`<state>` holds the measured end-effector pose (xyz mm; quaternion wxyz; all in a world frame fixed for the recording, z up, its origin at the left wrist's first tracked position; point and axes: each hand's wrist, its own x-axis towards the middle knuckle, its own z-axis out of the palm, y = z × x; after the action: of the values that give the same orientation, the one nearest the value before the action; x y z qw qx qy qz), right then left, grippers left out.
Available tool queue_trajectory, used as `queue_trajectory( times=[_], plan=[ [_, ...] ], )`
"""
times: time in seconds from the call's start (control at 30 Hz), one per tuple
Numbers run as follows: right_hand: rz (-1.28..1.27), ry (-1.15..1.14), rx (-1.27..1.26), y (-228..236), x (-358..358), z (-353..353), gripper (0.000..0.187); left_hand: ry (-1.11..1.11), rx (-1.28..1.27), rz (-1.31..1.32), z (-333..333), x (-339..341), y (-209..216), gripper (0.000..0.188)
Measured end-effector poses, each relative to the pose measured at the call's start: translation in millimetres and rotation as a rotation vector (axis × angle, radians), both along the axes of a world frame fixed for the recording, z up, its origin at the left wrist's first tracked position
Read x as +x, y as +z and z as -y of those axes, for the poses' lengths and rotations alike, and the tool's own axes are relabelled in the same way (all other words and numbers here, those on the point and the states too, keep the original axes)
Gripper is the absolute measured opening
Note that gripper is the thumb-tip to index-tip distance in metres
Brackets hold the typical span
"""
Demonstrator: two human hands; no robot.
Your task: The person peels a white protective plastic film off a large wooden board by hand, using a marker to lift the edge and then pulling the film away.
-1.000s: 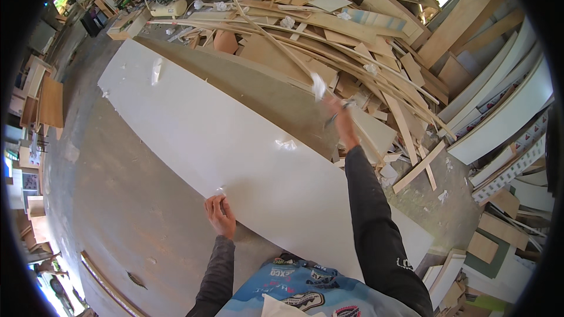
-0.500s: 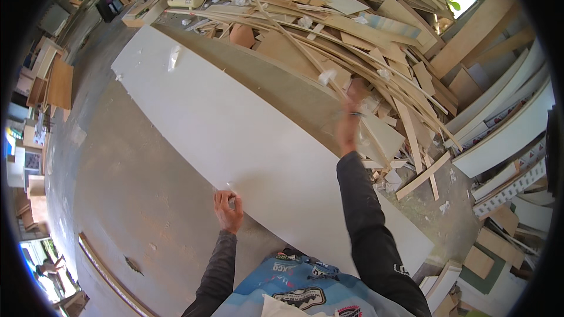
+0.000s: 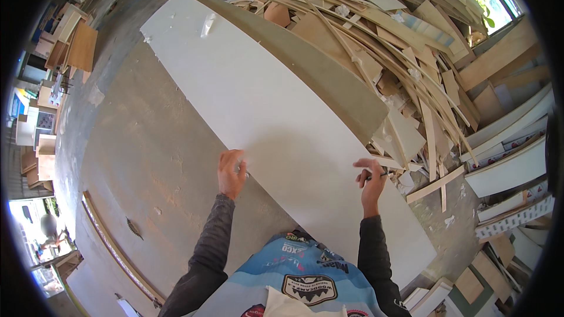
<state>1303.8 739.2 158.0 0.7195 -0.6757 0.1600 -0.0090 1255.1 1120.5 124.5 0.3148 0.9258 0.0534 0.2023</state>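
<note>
A long white panel [image 3: 276, 111] runs diagonally from the far left to the near right in front of me. At its left edge my left hand [image 3: 231, 175] is closed, fingers curled toward the thumb. A small pale bit seems to show between them, too small to name. Over the panel's right side is my right hand [image 3: 371, 181], its index finger stretched to the left and the other fingers bent. A slim dark thing shows at those bent fingers; its kind is unclear. A crumpled clear-white scrap [image 3: 208, 25] lies on the panel's far end.
Wood strips and offcuts [image 3: 352, 35] are heaped at the far right beyond a brown board [image 3: 305, 61]. Curved white panels [image 3: 508, 167] are stacked at the right. A long narrow strip [image 3: 117, 249] lies on the floor at the near left, beside a brown leaf-like piece [image 3: 134, 229].
My right hand has come back from the offcut heap to above the panel. The white scrap blurred near it has gone from there. My left hand has shifted slightly, and the view has tilted.
</note>
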Motion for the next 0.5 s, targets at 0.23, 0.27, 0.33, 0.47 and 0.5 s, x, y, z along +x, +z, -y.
queue_trajectory(
  times=[0.23, 0.27, 0.33, 0.47, 0.5],
  plan=[
    [-0.060, 0.087, -0.054, 3, -69, -4, 0.044, -0.280, 0.244, -0.093, 8, 17, -3, 0.018],
    [-0.056, 0.091, -0.068, 1, -76, -3, 0.044, -0.280, 0.262, -0.089, 8, 18, -4, 0.018],
    [-0.064, 0.064, -0.067, -2, -89, 0, 0.045, -0.267, 0.240, -0.066, 11, 20, -2, 0.017],
    [-0.051, 0.029, -0.068, -5, -105, 3, 0.046, -0.235, 0.185, -0.013, 16, 20, -4, 0.015],
    [-0.043, 0.019, -0.055, -5, -107, 4, 0.045, -0.220, 0.171, -0.007, 16, 20, -8, 0.014]
  ],
)
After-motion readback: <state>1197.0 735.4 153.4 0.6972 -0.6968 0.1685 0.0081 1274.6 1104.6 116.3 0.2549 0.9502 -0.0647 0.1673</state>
